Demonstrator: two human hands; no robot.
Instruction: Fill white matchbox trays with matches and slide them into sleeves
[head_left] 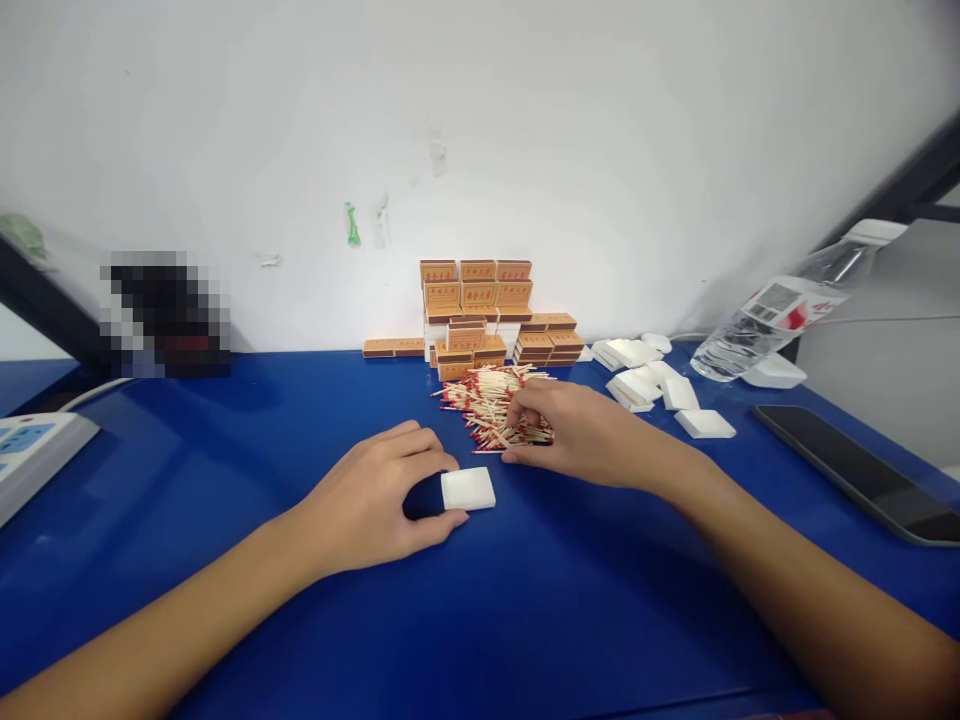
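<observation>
My left hand [382, 495] rests on the blue table with its thumb and fingers on either side of a small white matchbox tray [469, 488], gripping it by its left end. The inside of that tray looks bare. My right hand [577, 425] is at the right side of a heap of red-tipped matches [491, 395]. Its thumb and bent fingers are apart, with matches lying between and beyond them; I see none clearly gripped. Behind the heap stand stacked orange matchboxes [478, 295], several layers high, against the wall.
Several loose white trays [705, 424] lie to the right of the heap. Further right are a tilted clear plastic bottle [780, 310] and a black phone [862, 465]. A white power strip [45, 455] and a blurred-out dark object [165, 315] are at left. The white wall [600, 150] bounds the back.
</observation>
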